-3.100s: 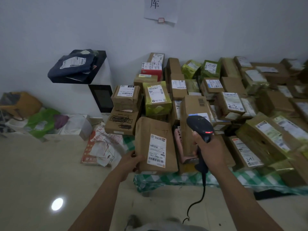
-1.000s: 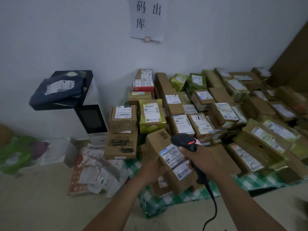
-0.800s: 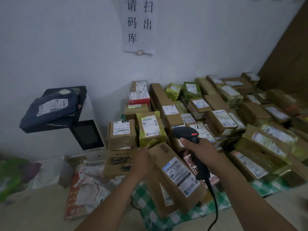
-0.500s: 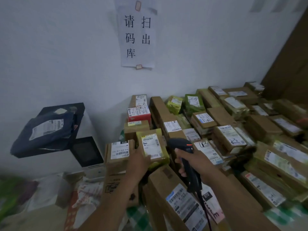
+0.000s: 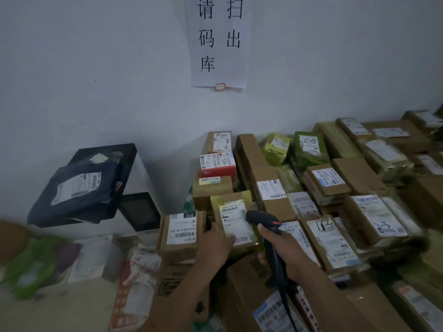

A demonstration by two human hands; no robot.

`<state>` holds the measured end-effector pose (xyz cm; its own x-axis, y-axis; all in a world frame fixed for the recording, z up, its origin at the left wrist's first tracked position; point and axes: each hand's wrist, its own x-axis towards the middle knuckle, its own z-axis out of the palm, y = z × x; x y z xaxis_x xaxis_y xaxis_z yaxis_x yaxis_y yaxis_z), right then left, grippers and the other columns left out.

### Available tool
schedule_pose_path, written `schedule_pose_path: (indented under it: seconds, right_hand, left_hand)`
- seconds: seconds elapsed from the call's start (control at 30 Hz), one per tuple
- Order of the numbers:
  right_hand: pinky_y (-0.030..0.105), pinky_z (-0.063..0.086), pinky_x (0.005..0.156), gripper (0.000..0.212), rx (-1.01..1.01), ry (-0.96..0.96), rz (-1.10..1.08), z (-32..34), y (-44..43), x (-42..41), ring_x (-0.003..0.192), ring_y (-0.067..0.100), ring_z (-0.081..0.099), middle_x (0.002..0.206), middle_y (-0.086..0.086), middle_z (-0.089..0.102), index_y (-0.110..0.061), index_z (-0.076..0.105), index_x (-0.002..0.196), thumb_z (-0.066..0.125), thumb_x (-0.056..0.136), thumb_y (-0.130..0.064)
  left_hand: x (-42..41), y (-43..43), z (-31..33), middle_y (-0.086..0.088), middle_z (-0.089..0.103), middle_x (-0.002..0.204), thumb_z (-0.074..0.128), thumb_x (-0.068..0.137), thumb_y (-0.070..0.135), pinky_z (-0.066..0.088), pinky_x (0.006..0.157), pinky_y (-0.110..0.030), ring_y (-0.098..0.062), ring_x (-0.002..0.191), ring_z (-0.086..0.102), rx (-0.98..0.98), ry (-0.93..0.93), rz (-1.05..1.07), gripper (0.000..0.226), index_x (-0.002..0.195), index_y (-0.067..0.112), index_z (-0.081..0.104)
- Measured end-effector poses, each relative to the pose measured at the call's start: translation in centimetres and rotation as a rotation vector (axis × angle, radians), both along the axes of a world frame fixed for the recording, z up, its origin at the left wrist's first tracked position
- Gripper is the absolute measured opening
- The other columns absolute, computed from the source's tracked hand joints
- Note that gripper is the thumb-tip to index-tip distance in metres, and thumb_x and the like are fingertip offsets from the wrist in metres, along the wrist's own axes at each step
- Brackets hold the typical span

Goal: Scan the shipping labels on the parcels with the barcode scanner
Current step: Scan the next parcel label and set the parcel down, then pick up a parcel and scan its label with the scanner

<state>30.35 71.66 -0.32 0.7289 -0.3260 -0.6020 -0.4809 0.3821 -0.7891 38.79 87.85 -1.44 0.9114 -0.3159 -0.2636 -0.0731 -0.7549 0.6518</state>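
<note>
Both hands are working: left hand is gripping the parcel at its lower-left corner; right hand is clasping the scanner, hovering at the parcel's right edge, facing its upright label.

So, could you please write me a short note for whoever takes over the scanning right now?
Left hand: grips the yellow-taped parcel at its lower left corner, label facing up.
Right hand: holds the barcode scanner, its head pointing towards that label.
Done: nothing shows which labels are already scanned.
Left: scan this label, then work through the pile of parcels to its right.
</note>
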Motion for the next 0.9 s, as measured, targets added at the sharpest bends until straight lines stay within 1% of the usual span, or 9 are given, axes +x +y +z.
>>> schedule_pose_path:
  seconds: [0.1,0.2,0.23,0.33,0.4,0.5,0.67,0.8,0.9]
  right_hand:
    - [0.028,0.054,0.051,0.055,-0.016,-0.008,-0.016,0.0,0.1,-0.3,0.057,0.026,0.067,0.072,0.018,0.070,0.003,0.067,0.106,0.076,0.080,-0.044]
    - [0.028,0.054,0.051,0.055,-0.048,-0.035,-0.075,0.6,0.1,-1.0,0.057,0.025,0.068,0.071,0.014,0.070,-0.002,0.067,0.104,0.077,0.074,-0.047]
    - [0.028,0.055,0.052,0.057,-0.061,-0.052,-0.098,0.8,0.0,-1.2,0.058,0.025,0.069,0.071,0.013,0.071,-0.004,0.067,0.102,0.077,0.069,-0.049]
    - [0.032,0.060,0.057,0.050,-0.054,-0.139,-0.172,1.6,-0.2,-2.1,0.070,0.028,0.074,0.076,0.007,0.076,-0.015,0.066,0.102,0.078,0.065,-0.047]
    - [0.033,0.061,0.060,0.047,-0.040,-0.192,-0.210,2.1,-0.2,-2.8,0.080,0.029,0.076,0.084,0.004,0.077,-0.022,0.067,0.104,0.078,0.065,-0.045]
    - [0.031,0.059,0.061,0.056,-0.062,-0.215,-0.245,2.6,0.0,-3.6,0.082,0.026,0.076,0.089,0.006,0.078,-0.019,0.067,0.108,0.080,0.060,-0.046]
    - [0.033,0.060,0.069,0.060,-0.018,-0.300,-0.338,2.9,-0.2,-4.8,0.100,0.032,0.073,0.110,0.014,0.074,-0.013,0.064,0.119,0.080,0.067,-0.039]
    - [0.030,0.060,0.069,0.057,-0.024,-0.387,-0.340,4.2,-0.5,-4.7,0.101,0.032,0.072,0.109,0.006,0.075,-0.020,0.066,0.115,0.080,0.065,-0.042]
    - [0.032,0.060,0.068,0.052,-0.022,-0.434,-0.358,5.0,-0.6,-4.9,0.099,0.036,0.072,0.105,0.004,0.076,-0.021,0.064,0.116,0.078,0.069,-0.039]
  left_hand:
    - [-0.2,-0.7,-0.5,-0.003,0.065,0.126,0.060,0.097,0.026,0.053,0.089,-0.026,-0.016,0.110,0.063,-0.074,0.018,0.044,0.033,0.128,0.013,0.053]
    - [-0.4,-1.1,-0.5,0.001,0.063,0.129,0.064,0.095,0.021,0.046,0.077,-0.009,-0.013,0.115,0.060,-0.201,0.034,0.075,0.038,0.131,0.017,0.055]
    - [-0.5,-1.2,-0.3,0.002,0.061,0.131,0.066,0.094,0.023,0.046,0.080,-0.009,-0.013,0.117,0.059,-0.246,0.041,0.082,0.042,0.134,0.018,0.054]
    - [-0.5,-1.4,0.4,0.002,0.051,0.136,0.070,0.090,0.028,0.048,0.103,-0.034,-0.014,0.122,0.052,-0.393,0.075,0.105,0.053,0.138,0.021,0.049]
    - [-0.5,-1.7,1.2,0.003,0.047,0.135,0.072,0.088,0.026,0.049,0.103,-0.041,-0.015,0.122,0.051,-0.554,0.160,0.128,0.053,0.135,0.027,0.047]
    - [0.0,-2.4,2.2,0.002,0.048,0.136,0.072,0.088,0.025,0.053,0.098,-0.044,-0.019,0.120,0.054,-0.701,0.278,0.114,0.049,0.126,0.040,0.045]
    - [1.3,-2.3,3.0,0.002,0.060,0.123,0.075,0.086,0.024,0.060,0.069,-0.031,-0.018,0.101,0.068,-0.823,0.502,0.105,0.043,0.112,0.048,0.049]
    - [0.8,-2.8,3.1,-0.002,0.065,0.123,0.077,0.083,0.031,0.058,0.086,-0.043,-0.022,0.103,0.069,-0.854,0.610,0.109,0.064,0.138,0.034,0.044]
    - [0.5,-2.8,3.8,0.003,0.073,0.114,0.079,0.076,0.034,0.048,0.101,-0.048,-0.022,0.109,0.067,-0.894,0.634,0.050,0.071,0.140,0.034,0.049]
